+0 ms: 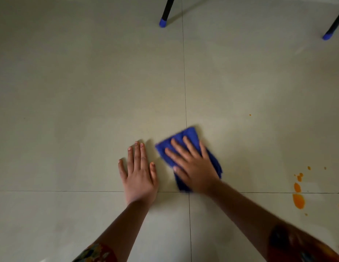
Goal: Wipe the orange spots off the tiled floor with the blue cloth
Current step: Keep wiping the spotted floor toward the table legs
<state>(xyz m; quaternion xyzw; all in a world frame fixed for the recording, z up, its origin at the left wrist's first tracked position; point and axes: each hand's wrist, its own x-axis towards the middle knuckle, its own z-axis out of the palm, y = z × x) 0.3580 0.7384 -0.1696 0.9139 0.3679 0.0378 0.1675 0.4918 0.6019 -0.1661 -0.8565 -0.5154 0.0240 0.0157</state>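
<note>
The right hand [193,167] lies flat on the cloth [189,132]. Its fingers [177,147] are straight and spread, pressing the cloth to the floor [89,82] rather than gripping it. Hand and cloth are blurred, so I judge this to be mid-stroke. The cloth's long axis runs along the fingers, with its far edge just past the fingertips and its near end at a crossing of tile joints.

The spots [298,201] lie well apart to the right of these fingers and nearer the person, in a loose string running near to far. One speck [250,115] sits beyond and right of the fingertips. The right hand is the nearer one.

The left hand [139,174] rests flat just left of the cloth, fingers straight, holding nothing. Nothing lies between cloth and spots. Two chair legs [166,12] stand far beyond the fingertips.
</note>
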